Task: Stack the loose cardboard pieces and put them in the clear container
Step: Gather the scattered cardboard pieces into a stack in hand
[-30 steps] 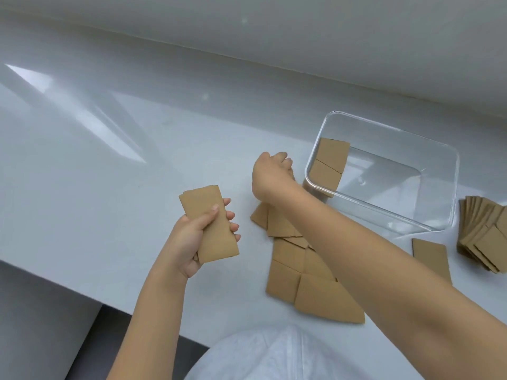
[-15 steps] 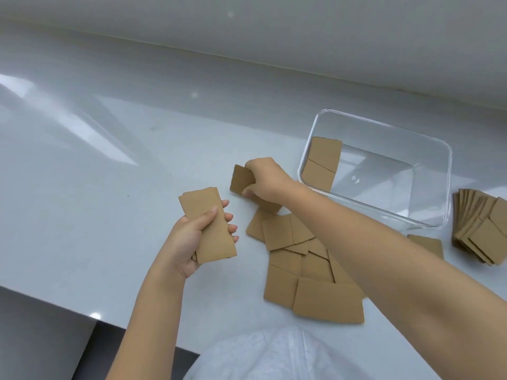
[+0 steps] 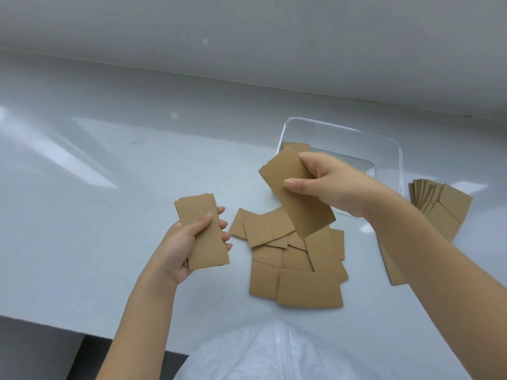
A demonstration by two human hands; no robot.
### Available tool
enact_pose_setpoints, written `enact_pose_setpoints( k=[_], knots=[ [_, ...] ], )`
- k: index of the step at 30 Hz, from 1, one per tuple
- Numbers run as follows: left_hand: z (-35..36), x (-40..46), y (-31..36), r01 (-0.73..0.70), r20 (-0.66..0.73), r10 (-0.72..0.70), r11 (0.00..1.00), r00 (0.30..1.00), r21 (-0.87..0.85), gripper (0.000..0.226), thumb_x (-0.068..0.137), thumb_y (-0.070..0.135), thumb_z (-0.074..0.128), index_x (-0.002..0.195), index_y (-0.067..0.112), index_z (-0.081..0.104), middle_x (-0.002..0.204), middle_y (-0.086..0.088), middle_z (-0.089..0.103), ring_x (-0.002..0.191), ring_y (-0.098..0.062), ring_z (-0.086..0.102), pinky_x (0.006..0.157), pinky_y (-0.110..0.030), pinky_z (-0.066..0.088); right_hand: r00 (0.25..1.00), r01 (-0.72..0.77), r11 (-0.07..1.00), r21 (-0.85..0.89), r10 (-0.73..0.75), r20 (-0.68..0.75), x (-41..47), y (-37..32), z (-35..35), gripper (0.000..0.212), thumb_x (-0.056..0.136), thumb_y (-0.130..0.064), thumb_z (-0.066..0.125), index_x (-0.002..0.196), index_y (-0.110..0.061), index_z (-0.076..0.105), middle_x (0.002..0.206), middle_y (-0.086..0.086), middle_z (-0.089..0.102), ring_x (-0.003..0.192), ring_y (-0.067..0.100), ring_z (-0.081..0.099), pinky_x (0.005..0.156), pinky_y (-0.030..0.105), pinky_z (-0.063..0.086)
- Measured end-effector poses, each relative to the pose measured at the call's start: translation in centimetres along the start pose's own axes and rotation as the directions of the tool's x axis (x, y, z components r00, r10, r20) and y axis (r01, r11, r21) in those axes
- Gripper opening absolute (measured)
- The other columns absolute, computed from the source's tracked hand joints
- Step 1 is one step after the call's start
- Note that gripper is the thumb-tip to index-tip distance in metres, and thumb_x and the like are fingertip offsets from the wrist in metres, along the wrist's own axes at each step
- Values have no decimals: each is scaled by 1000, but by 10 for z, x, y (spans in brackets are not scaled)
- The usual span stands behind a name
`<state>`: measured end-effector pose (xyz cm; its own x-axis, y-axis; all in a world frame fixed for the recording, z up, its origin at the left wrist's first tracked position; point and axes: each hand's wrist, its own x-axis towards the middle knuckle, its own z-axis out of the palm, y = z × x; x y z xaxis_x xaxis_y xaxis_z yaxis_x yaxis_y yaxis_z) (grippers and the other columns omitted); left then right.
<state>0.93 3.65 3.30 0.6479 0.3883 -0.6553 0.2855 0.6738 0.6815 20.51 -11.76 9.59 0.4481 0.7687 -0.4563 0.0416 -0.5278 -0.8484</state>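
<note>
My left hand [image 3: 186, 242] grips a small stack of brown cardboard pieces [image 3: 204, 234], held upright above the white counter. My right hand [image 3: 332, 185] pinches a single long cardboard piece [image 3: 296, 196], lifted over the loose pile of cardboard pieces [image 3: 296, 259] lying on the counter. The clear container [image 3: 343, 138] stands just behind my right hand, with a cardboard piece [image 3: 295, 146] leaning inside its left wall. My right forearm hides the container's near right part.
A fanned stack of cardboard pieces [image 3: 439, 207] lies at the right of the container. One more piece [image 3: 395, 272] peeks out under my right forearm. The counter's front edge [image 3: 55, 325] runs at lower left. A wall rises behind the counter.
My right hand took a piece from the pile's far end and lifted it up toward the container. My left hand kept its stack and stayed in place.
</note>
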Motion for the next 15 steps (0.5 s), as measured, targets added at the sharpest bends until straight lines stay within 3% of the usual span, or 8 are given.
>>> enact_pose_setpoints(
  k=[2, 4, 7, 11, 15],
  knots=[
    [9, -3, -3, 0, 38, -1, 1000, 999, 24, 24, 93, 18, 50, 109, 6, 64, 77, -8, 64, 58, -21, 63, 57, -34, 58, 993, -45, 999, -30, 41, -108, -18, 24, -5, 19, 90, -22, 59, 107, -14, 58, 104, 6, 67, 95, 24, 65, 81, 38, 53],
    [19, -6, -7, -1, 65, -1, 1000, 998, 25, 24, 94, 17, 49, 109, 5, 63, 72, -7, 65, 55, -21, 62, 57, -34, 58, 984, -96, 976, -195, 63, -169, -33, 48, -5, 17, 91, -24, 56, 102, -12, 55, 98, 4, 63, 89, 23, 62, 72, 33, 50],
    [29, -10, -11, 7, 82, -9, 1000, 997, 23, 22, 94, 15, 48, 106, 4, 63, 67, -7, 64, 52, -21, 61, 60, -36, 59, 985, -161, 871, -464, 114, -128, -50, 81, -2, 19, 93, -26, 53, 85, -12, 43, 80, 0, 53, 72, 19, 50, 59, 29, 39],
    [35, -16, -17, 9, 92, -18, 995, 996, 95, 23, 93, 16, 50, 107, 5, 64, 73, -9, 64, 54, -22, 62, 60, -36, 59, 970, -219, 905, -364, 161, -183, -70, 109, 6, 20, 93, -25, 53, 85, -9, 44, 83, 2, 56, 73, 17, 51, 62, 30, 40],
    [36, -19, -23, 51, 118, -66, 991, 991, 126, 27, 94, 16, 49, 113, 2, 61, 73, -10, 63, 55, -24, 61, 62, -37, 59, 933, -303, 906, -295, 220, -283, -74, 130, 13, 18, 94, -26, 51, 78, -19, 45, 85, -1, 54, 75, 16, 52, 62, 27, 39]
  ],
)
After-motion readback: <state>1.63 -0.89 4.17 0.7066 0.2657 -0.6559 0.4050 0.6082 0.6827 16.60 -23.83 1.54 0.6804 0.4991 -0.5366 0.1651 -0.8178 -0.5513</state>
